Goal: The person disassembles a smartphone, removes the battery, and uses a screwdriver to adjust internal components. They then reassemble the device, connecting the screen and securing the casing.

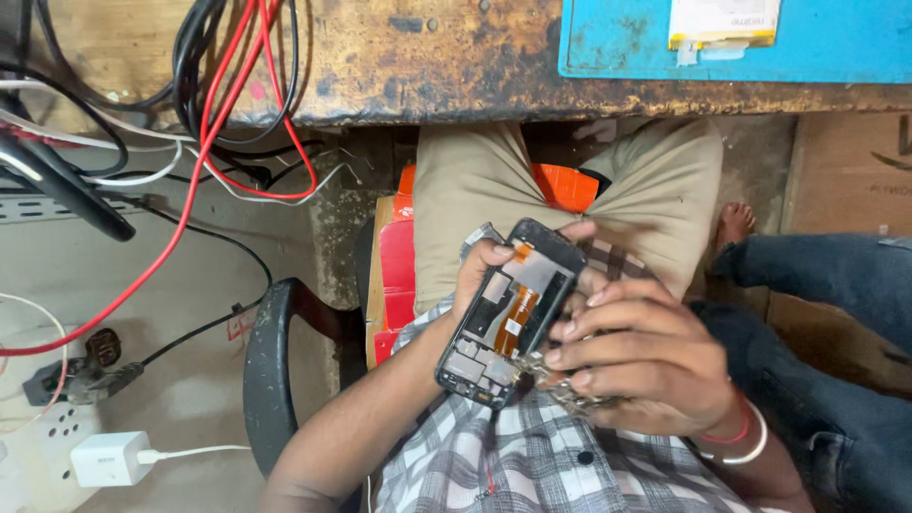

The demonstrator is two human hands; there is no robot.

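The left hand point(480, 271) grips an opened phone frame point(508, 313) over the lap, its fingers clamped along the frame's upper and left edges. An orange flex strip runs down the frame's exposed inside. The right hand point(641, 356) holds the frame's right edge, fingers curled together against it above a small metal part point(565, 389). On the worn wooden bench point(427, 57) lies a blue mat point(836, 43) carrying a flat rectangular yellow-and-white package point(724, 21). Red and black cables point(218, 104) hang at the left.
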